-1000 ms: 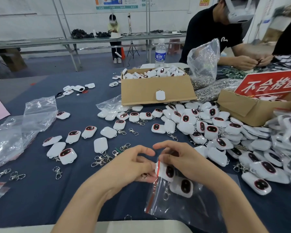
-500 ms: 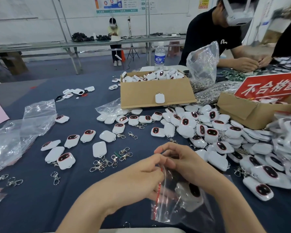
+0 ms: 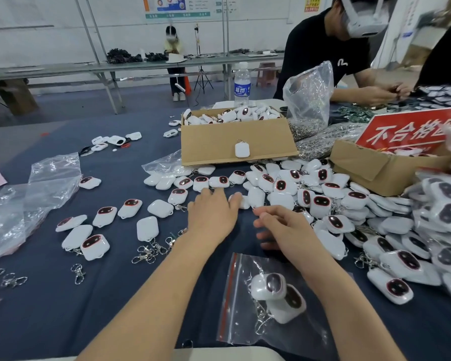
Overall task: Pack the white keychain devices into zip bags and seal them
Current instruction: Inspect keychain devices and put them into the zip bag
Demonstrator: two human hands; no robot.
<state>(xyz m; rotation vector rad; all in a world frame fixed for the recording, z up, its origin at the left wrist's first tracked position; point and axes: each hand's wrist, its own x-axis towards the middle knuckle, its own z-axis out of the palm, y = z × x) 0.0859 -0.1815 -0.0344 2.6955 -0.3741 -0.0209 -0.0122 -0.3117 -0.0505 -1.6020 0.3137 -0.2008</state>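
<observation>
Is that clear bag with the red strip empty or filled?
Filled: two white keychain devices with dark faces show through the clear red-strip zip bag. Whether it is sealed, cannot tell.

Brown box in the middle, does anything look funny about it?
Yes. One white keychain device sits alone on the outside front wall of the cardboard box, ring upward, while the others lie inside it or on the table. What holds it there cannot be seen.

My left hand (image 3: 212, 216) reaches forward palm down, fingers spread; my right hand (image 3: 284, 227) hovers beside it, fingers loosely curled and empty.
</observation>
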